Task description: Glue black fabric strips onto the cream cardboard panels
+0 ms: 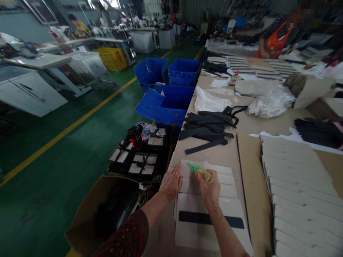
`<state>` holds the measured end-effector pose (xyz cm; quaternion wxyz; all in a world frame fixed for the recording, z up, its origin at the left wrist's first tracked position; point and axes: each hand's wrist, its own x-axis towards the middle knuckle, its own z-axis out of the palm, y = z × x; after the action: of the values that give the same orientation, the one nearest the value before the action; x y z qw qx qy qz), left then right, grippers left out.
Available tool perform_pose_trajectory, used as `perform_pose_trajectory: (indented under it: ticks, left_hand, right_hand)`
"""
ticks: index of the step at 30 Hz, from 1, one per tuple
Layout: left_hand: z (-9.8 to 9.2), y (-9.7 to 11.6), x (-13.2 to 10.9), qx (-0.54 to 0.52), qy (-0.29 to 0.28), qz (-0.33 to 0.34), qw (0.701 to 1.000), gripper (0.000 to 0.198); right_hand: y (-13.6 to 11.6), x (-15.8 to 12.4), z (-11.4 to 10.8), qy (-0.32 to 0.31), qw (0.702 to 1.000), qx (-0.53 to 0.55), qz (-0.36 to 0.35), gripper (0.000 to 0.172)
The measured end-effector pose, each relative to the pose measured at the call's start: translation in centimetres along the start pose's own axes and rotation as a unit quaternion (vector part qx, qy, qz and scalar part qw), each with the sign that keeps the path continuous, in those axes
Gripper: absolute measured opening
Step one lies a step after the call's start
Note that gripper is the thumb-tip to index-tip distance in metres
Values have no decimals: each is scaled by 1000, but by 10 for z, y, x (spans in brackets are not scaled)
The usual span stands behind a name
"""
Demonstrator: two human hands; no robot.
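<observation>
In my right hand (210,187) is a yellowish squeeze glue bottle (204,174) with a green nozzle. Its tip points left, over the upper part of a pale board (191,182). My left hand (172,181) lies flat with fingers stretched out at that board's left edge. Nearer to me is a second pale board (193,237) with a black strip (194,217) across it, partly hidden by my right forearm. Beyond the boards lies a pile of black strips (206,123), with one strip (206,146) apart at its near side.
Overlapping pale boards (294,200) cover the table's right side. Blue bins (171,116) and an open cardboard box (88,214) stand on the floor along the table's left edge. A plastic bag (270,103) lies farther back. A person in an orange apron (276,41) is across the table.
</observation>
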<state>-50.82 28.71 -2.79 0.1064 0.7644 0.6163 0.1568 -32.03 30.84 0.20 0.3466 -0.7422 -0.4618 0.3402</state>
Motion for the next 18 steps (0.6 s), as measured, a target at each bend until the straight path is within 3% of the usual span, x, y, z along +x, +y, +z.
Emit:
perform_pose_trajectory:
  ticks: [7,12,15,18]
  left_hand:
    - [4,-2,-1,5,12,-2,1000,55]
    - [10,-8,0,11,36,13,999,55]
    - [12,-11,2,3,53,32,998,54]
    - [14,-13,5,-22,73,57,995,50]
  right_hand:
    - [-10,-6,9,-11,998,49,24,41]
    - [-15,-9,11,-34,982,166,89,44]
    - [-12,-15,-5,-45,949,274,147,47]
    - [1,-28,-44,-35,910,374,177,47]
